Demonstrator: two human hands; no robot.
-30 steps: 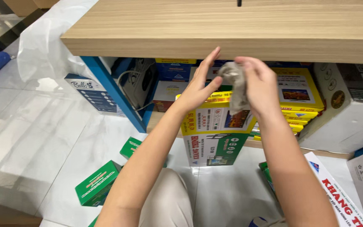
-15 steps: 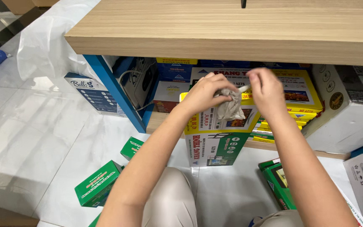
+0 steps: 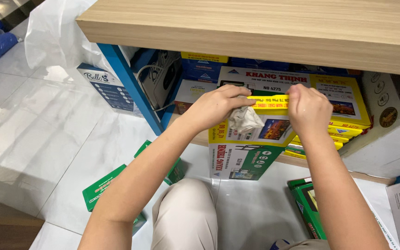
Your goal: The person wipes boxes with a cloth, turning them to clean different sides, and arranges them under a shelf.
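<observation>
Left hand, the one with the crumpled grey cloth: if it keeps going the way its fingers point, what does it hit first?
The left hand, holding the crumpled grey cloth, points right along the yellow cardboard box edge. First in line is probably the right hand gripping that same edge, though depth between them is unclear.

The scene is brightly and evenly lit from above, with soft, cool light. The glossy white floor tiles (image 3: 47, 129) throw back broad pale glare and faint reflections at the left. The wooden tabletop (image 3: 265, 28) casts shade over the boxes stacked beneath it (image 3: 274, 81), where colours darken toward the back. Shadows under the forearms are weak and diffuse. Focus is sharp across the middle; the wide lens bends straight lines slightly at the edges, and the corners look softer.
</observation>
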